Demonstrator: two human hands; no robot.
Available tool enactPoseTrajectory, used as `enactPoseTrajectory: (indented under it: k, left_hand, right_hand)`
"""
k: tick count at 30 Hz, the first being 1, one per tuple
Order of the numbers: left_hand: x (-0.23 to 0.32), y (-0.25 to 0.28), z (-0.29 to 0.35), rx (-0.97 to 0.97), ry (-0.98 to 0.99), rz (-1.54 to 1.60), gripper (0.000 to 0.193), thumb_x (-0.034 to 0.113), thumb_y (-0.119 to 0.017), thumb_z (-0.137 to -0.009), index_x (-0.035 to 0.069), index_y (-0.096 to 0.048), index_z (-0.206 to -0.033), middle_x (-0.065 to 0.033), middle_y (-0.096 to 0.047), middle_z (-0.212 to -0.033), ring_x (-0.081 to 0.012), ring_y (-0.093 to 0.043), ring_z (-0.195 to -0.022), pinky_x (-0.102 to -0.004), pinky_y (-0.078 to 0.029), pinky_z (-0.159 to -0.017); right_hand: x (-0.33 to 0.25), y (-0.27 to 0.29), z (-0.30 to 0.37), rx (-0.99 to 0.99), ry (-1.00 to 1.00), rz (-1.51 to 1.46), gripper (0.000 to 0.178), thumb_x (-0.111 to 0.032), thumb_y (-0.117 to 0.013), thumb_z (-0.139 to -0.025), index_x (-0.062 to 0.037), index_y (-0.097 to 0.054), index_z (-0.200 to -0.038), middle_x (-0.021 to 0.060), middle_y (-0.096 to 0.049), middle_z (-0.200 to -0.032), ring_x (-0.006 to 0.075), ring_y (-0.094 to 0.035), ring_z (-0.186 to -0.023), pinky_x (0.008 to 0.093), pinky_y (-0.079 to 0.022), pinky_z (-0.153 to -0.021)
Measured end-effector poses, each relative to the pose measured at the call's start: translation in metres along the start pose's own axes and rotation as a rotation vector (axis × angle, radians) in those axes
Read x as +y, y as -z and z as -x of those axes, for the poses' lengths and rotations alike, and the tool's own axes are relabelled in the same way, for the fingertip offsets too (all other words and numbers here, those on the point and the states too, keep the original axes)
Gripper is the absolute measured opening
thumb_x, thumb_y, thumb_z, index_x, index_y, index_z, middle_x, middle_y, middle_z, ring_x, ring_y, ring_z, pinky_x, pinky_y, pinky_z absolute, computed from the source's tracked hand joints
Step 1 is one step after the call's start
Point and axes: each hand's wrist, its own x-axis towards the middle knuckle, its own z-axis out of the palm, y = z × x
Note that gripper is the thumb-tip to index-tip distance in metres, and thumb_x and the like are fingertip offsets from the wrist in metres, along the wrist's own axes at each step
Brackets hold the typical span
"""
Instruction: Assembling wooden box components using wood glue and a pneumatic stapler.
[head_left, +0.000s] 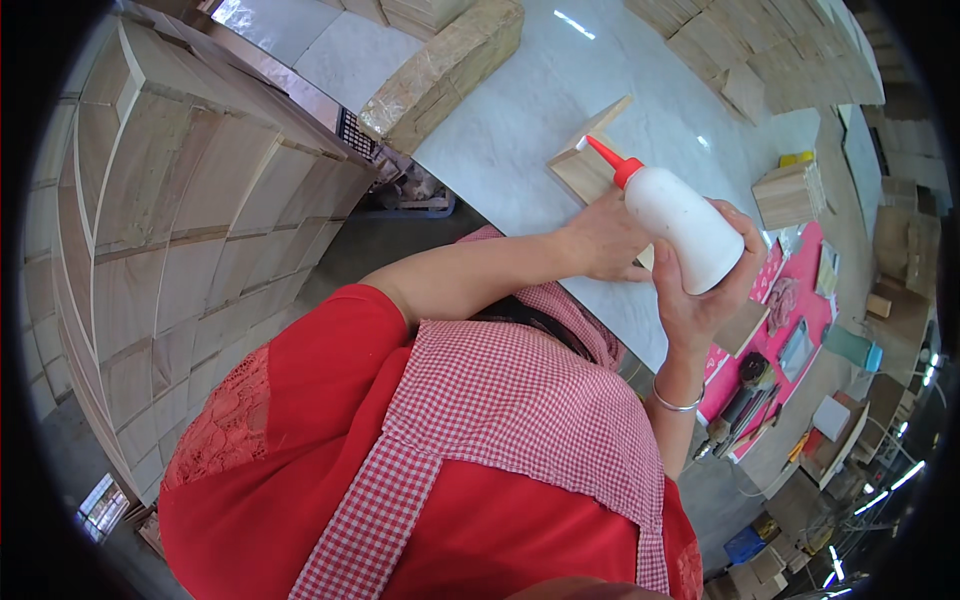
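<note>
My right hand (705, 275) is wrapped round a white squeeze bottle (688, 228) with a red nozzle (612, 160). The bottle is tilted, its tip pointing to the far left, at or just above the upper edge of a pale wooden piece (583, 172). That piece stands on the white marbled tabletop (500, 150) and has two boards meeting at a corner. My left hand (605, 240) grips its near part, with some fingers hidden behind the bottle. Whether the tip touches the wood, I cannot tell.
A wrapped block (445, 75) lies at the table's far left. Stacked boards (760, 50) fill the far right, with a smaller wooden stack (790, 195) nearer. A pink mat (800, 300) with tools lies right. Tall wooden stacks (190, 200) stand left, beside a floor crate (410, 205).
</note>
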Motion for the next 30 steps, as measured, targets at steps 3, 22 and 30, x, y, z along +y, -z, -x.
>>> enactPoseTrajectory:
  k: [3,22,30]
  left_hand:
    - [0.001,0.0,0.0,-0.066,0.065,0.081,0.077,0.056,-0.064,-0.083,0.009,-0.045,-0.141,-0.0155,-0.044,-0.146,-0.0331,-0.033,-0.141,-0.0533,-0.022,-0.118]
    - [0.014,0.028,0.004,-0.114,0.043,-0.21,0.086,0.062,-0.055,-0.087,0.003,-0.038,-0.148,-0.0169,-0.036,-0.153,-0.0327,-0.022,-0.148,-0.057,-0.012,-0.119]
    - [0.016,0.029,0.002,-0.143,0.049,-0.233,0.086,0.063,-0.054,-0.087,0.004,-0.038,-0.148,-0.0156,-0.037,-0.153,-0.0322,-0.022,-0.148,-0.0571,-0.012,-0.119]
  right_hand:
    - [0.002,0.002,-0.006,-0.005,-0.009,0.088,0.069,-0.005,-0.083,-0.072,0.0004,-0.042,-0.127,0.016,-0.052,-0.121,0.027,-0.057,-0.111,0.0388,-0.048,-0.097]
    - [0.022,0.01,-0.03,0.275,-0.206,0.081,0.058,-0.013,-0.082,-0.079,0.0003,-0.048,-0.124,0.0115,-0.056,-0.114,0.0211,-0.058,-0.104,0.0347,-0.049,-0.09]
    - [0.017,0.008,-0.023,0.227,-0.279,-0.104,0.054,-0.018,-0.081,-0.081,-0.0008,-0.049,-0.122,0.0098,-0.055,-0.11,0.0166,-0.057,-0.096,0.0292,-0.05,-0.081]
